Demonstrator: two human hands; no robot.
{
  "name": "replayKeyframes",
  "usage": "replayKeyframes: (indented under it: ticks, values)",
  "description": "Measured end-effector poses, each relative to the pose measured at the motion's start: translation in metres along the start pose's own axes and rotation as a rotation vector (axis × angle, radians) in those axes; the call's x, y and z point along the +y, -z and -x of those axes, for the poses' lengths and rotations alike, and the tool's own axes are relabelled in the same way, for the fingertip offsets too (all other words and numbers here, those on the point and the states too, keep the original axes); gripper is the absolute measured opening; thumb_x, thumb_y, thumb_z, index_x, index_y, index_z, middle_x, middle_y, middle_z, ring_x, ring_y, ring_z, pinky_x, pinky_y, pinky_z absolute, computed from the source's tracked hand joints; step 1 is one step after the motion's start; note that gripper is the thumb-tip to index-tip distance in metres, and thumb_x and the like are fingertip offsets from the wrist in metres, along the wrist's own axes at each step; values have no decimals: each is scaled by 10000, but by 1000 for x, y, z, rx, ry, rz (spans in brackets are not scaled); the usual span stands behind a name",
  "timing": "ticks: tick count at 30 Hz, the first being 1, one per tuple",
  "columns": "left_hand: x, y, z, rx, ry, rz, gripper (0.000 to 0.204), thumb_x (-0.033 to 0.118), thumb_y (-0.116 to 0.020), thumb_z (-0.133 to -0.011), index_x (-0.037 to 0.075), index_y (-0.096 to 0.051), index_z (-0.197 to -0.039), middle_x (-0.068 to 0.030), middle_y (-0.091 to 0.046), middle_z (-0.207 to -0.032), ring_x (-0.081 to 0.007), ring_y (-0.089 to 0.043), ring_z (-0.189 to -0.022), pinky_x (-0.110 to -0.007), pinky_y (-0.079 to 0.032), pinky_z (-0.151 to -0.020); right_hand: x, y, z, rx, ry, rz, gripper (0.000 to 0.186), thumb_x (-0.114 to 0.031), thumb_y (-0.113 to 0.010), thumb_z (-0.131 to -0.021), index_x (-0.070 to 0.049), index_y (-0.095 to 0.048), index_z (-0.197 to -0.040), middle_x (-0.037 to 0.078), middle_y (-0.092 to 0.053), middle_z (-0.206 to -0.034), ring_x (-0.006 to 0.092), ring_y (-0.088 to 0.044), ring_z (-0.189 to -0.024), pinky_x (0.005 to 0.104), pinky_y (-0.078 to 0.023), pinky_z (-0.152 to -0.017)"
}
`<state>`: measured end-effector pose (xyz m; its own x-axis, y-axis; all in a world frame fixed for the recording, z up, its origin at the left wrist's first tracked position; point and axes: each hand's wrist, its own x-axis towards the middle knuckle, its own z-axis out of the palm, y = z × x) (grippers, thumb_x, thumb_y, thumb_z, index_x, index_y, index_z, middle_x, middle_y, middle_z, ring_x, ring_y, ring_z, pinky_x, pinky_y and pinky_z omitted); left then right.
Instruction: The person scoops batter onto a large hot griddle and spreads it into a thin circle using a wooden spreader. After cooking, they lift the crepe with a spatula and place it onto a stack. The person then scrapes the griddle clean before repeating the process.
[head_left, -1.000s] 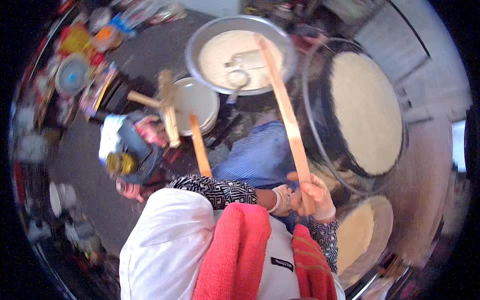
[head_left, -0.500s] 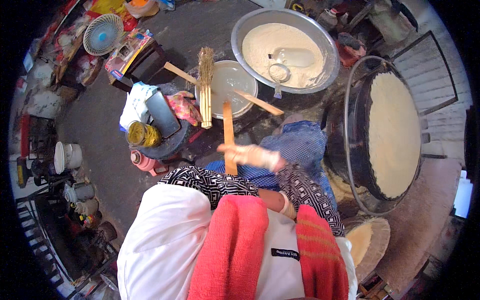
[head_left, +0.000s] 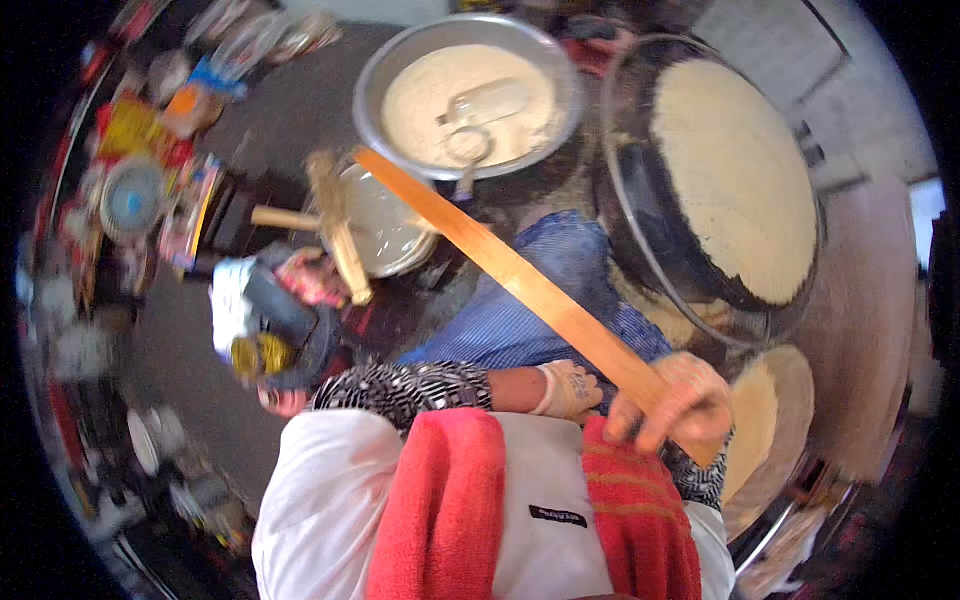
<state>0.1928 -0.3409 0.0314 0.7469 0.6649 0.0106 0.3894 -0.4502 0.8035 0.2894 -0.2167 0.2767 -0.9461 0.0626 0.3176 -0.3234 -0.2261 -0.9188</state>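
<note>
My right hand (head_left: 685, 405) is closed around one end of a long flat wooden strip (head_left: 510, 275). The strip slants up and left over my lap, its far end appearing beside the rim of a metal basin (head_left: 365, 110). In a pale wrist covering, my left hand (head_left: 570, 390) lies low by my lap, near the red towel (head_left: 450, 500); its fingers are blurred and partly hidden. To the right stands a round black griddle (head_left: 640, 215), its top covered by a thin pale sheet (head_left: 735, 180). Blue checked cloth (head_left: 540, 275) covers my lap.
The basin holds pale flour or batter, a clear scoop-like container (head_left: 490, 102) and a ladle (head_left: 468, 150). Left of it, a short straw brush (head_left: 340, 230) and sticks rest across a pan of liquid (head_left: 385, 225). A round flat pale sheet (head_left: 755, 420) lies at lower right.
My right hand has moved right with the wooden strip, which now slants up and left. The view has swung, so the basin and griddle appear farther left. My left hand shows more.
</note>
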Motion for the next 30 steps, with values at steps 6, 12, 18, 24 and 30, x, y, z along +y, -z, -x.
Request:
replayKeyframes:
  ticks: [6, 12, 18, 24, 30]
  values:
    - [15, 146, 31, 162, 150, -119, 353, 206, -633, -864, -22, -583, -1129, -258, -618, -1079, -421, -605, -1042, -512, -487, -903, 12, -65, 43, 929, -261, -169, 518, -96, -609, -924, -48, -482, -1423, 265, -683, -1079, 306, -709, -919, 427, -567, -824]
    - [28, 257, 5, 608, -226, -671, 611, 338, -564, -948, -94, -438, -1363, -312, -425, -1407, -477, -388, -1342, -549, -284, -1138, 96, -65, 48, 1458, -545, 266, 637, -171, -687, -912, -69, -419, -1481, 140, -684, -997, 139, -676, -798, 311, -539, -684]
    - [16, 266, -131, 29, -525, -795, 872, 622, -527, -848, -2, -413, -1446, -218, -421, -1475, -408, -303, -1438, -576, -149, -1196, 141, -156, 81, 1830, -391, 274, 685, -143, -671, -912, -84, -373, -1525, 126, -653, -983, 121, -605, -617, 290, -504, -550]
    - [1, 212, -258, -93, -508, -755, 1053, 629, -701, -690, -52, -398, -1434, -236, -419, -1479, -406, -309, -1439, -500, -207, -1207, 128, -146, 45, 2110, -20, -453, 715, -108, -598, -943, -154, -279, -1581, 46, -613, -881, 103, -520, -538, 258, -448, -476]
    - [-51, 273, -256, -37, -348, -802, 1070, 639, -725, -584, -37, -461, -1370, -243, -451, -1441, -416, -346, -1405, -481, -274, -1182, 110, -93, 49, 1788, -51, -496, 699, -187, -587, -963, -157, -258, -1579, -12, -534, -723, 83, -487, -483, 246, -381, -389]
